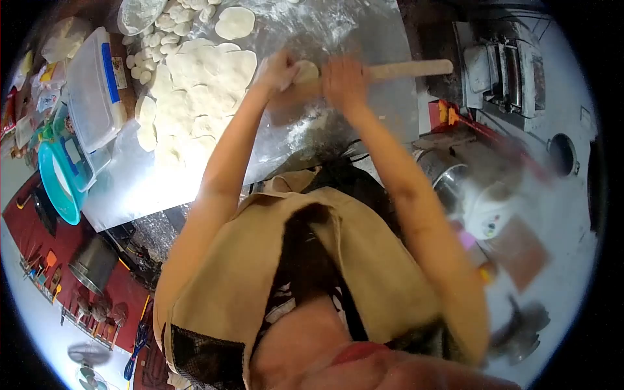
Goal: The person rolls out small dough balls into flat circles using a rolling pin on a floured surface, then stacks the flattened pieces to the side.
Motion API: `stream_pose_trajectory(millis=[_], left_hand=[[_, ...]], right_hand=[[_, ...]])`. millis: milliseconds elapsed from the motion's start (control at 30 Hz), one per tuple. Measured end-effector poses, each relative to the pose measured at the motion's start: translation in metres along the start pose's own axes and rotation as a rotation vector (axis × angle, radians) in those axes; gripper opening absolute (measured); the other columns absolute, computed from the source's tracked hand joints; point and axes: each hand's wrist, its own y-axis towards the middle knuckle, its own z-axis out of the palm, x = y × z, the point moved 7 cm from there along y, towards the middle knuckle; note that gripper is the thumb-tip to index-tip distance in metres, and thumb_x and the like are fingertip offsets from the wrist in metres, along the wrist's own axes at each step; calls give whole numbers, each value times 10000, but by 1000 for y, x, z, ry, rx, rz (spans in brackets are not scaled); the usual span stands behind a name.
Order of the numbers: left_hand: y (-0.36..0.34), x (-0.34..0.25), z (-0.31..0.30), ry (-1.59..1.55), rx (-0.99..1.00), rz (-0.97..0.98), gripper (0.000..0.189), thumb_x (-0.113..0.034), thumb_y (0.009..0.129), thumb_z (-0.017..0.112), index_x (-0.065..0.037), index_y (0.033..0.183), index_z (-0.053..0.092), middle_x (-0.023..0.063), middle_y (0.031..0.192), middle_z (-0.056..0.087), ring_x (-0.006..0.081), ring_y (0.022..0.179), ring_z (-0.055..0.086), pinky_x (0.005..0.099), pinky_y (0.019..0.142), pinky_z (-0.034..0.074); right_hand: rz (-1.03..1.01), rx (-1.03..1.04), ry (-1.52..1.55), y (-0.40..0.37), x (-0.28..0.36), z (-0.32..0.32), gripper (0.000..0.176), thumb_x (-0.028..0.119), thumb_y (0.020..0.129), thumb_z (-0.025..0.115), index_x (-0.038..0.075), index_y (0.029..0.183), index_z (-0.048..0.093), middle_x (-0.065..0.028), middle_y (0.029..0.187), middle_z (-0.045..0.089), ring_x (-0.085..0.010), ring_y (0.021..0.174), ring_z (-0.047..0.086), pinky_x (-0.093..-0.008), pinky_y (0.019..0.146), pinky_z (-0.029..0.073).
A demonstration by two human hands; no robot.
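Observation:
A wooden rolling pin [413, 69] lies across the floured metal table, its free end pointing right. My right hand [346, 83] is closed over the pin, slightly blurred. At a small round of dough [306, 71], my left hand [278, 71] touches its left edge with curled fingers. The pin's left part, below the dough round, is smeared by motion. Many flattened dough rounds [198, 91] overlap on the table to the left. A single flat round [234, 23] lies above them, beside several small dough lumps [179, 18].
A bowl of flour [140, 14] stands at the table's top left. Beside it are a lidded plastic box [97, 88] and a teal basin [60, 182]. A metal machine [513, 75] stands right of the table [123, 195], with a metal pot [448, 175] below.

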Motion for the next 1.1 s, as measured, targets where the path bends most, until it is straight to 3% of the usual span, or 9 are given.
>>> stream_pose_trajectory(millis=[33,167,267,367,500,600,700,867,1100], left_hand=[[-7,16,6,-97,-70,13,329,-330,756,647,-76,965,663,189,974,649,352,916,625,408,786,491],[-2,-33,-15,186,-224,87,264,-264,774,645,-17,867,645,170,787,653,258,724,639,362,661,491],[-1,-27,-27,137,-72,29,281,-309,784,620,-66,910,682,185,888,660,346,873,632,420,752,492],[-31,-6,-23,2,-100,0,273,-309,768,634,-71,893,681,186,874,659,348,857,631,415,744,491],[-12,-17,-25,159,-166,143,244,-265,791,627,-43,885,671,172,800,655,316,740,637,393,662,488],[4,-20,-41,198,-24,130,223,-258,787,621,-84,910,687,182,869,658,337,857,636,407,747,500],[-39,21,-32,20,-196,9,226,-230,814,592,-43,911,675,160,813,668,321,763,646,392,655,497],[-12,-24,-42,264,-132,188,239,-245,784,616,-39,892,668,183,853,650,330,801,634,398,677,484],[-60,30,-42,-33,-131,-31,288,-299,789,574,-58,900,685,198,910,650,336,881,627,412,780,483]], right_hand=[[-197,-307,-113,-25,11,-18,371,366,914,437,28,869,585,-192,878,601,-380,847,585,-454,716,476],[33,-56,-8,25,-4,27,356,363,913,438,37,894,580,-198,890,598,-373,827,590,-450,702,476],[37,178,106,54,0,36,359,368,913,440,39,976,567,-223,1009,557,-376,925,554,-510,791,427],[-218,-323,-100,-28,15,-16,342,350,911,454,39,810,555,-187,817,580,-346,731,574,-460,641,470],[-132,-218,-114,19,8,33,307,332,904,465,55,811,561,-180,812,579,-334,734,571,-453,630,469],[-42,179,9,63,12,44,324,344,907,463,41,953,566,-206,999,549,-352,955,528,-513,794,423],[-190,-219,-176,-21,25,-3,177,248,884,464,99,845,551,-97,822,545,-288,873,543,-414,714,443],[-97,75,11,57,14,61,351,339,907,457,58,1088,561,-191,1041,563,-370,986,522,-559,829,386],[-204,-173,-73,-6,29,11,293,323,886,500,60,986,582,-149,889,587,-345,830,567,-514,730,434]])
